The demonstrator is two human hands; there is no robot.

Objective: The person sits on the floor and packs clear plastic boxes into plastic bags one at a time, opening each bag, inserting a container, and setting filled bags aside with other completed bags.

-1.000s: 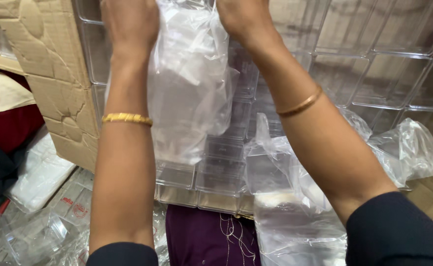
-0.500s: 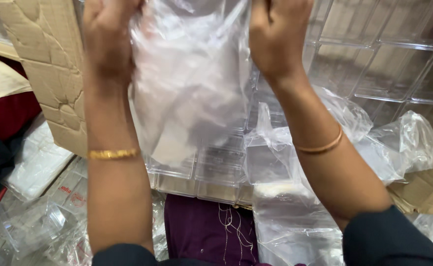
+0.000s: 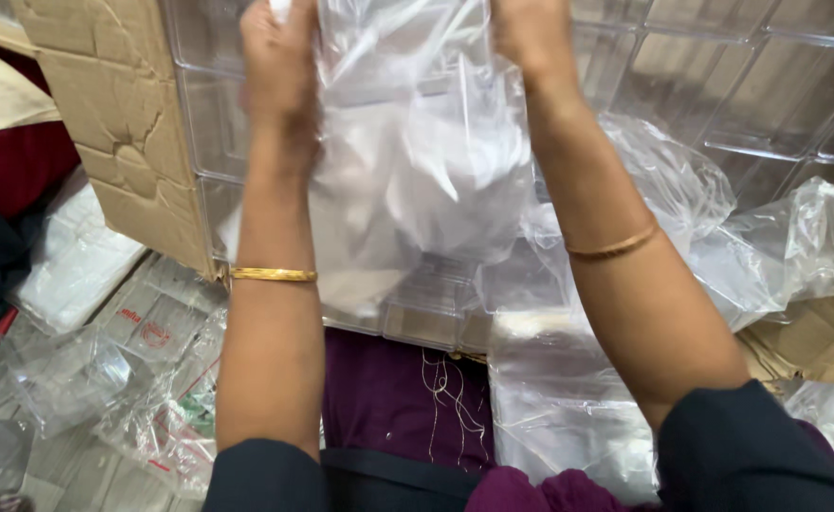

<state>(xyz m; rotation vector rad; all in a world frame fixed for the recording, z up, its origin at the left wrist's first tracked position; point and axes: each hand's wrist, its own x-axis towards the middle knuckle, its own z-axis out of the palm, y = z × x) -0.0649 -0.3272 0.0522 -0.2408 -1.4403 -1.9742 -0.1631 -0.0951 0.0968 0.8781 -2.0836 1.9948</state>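
Both hands, left hand (image 3: 279, 62) and right hand (image 3: 531, 38), pinch the top of the clear plastic bag (image 3: 417, 161) raised at twelve o'clock before the clear compartment trays (image 3: 720, 85); the slippery film could slide free or tear.

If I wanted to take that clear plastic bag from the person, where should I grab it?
Probably by the top edge, from above. The clear plastic bag hangs limp between the left hand and right hand, which pinch its upper corners. Between them the top edge is free; lower down the film is loose and would likely bunch and slip.
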